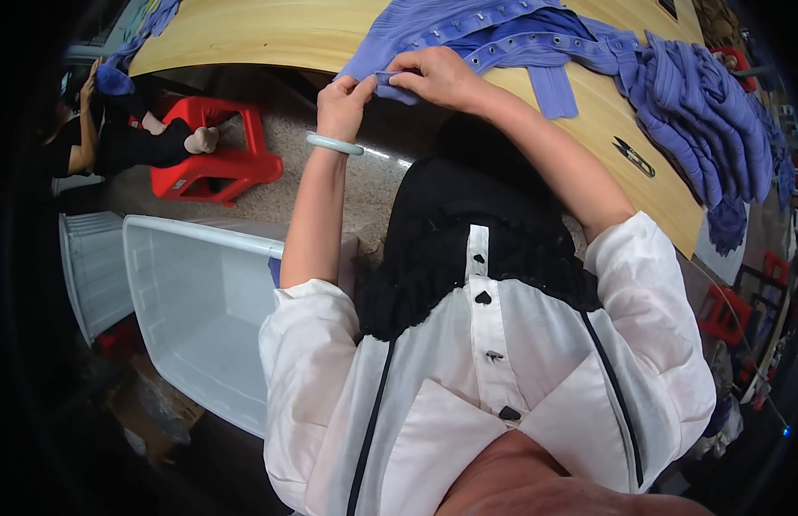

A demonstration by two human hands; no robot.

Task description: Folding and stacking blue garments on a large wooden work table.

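A blue-purple ribbed knit garment (pixel 519 26) with a row of snaps or eyelets along its edges lies on the pale wooden table. My left hand (pixel 340 105), with a pale bangle (pixel 334 144) on its wrist, pinches one end of the garment at the table's near edge. Close beside it my right hand (pixel 438 79) pinches the same end between thumb and fingers. A small strip of the cloth shows between the two hands. What the fingertips press on exactly is too small to make out.
Thread snips (pixel 634 157) lie on the wooden table (pixel 605 129), near a heap of similar blue-purple garments (pixel 704 112). At my left stand a large white plastic bin (pixel 201 292) and a red stool (pixel 214 150). Another person (pixel 85 129) sits at the far left, holding blue cloth.
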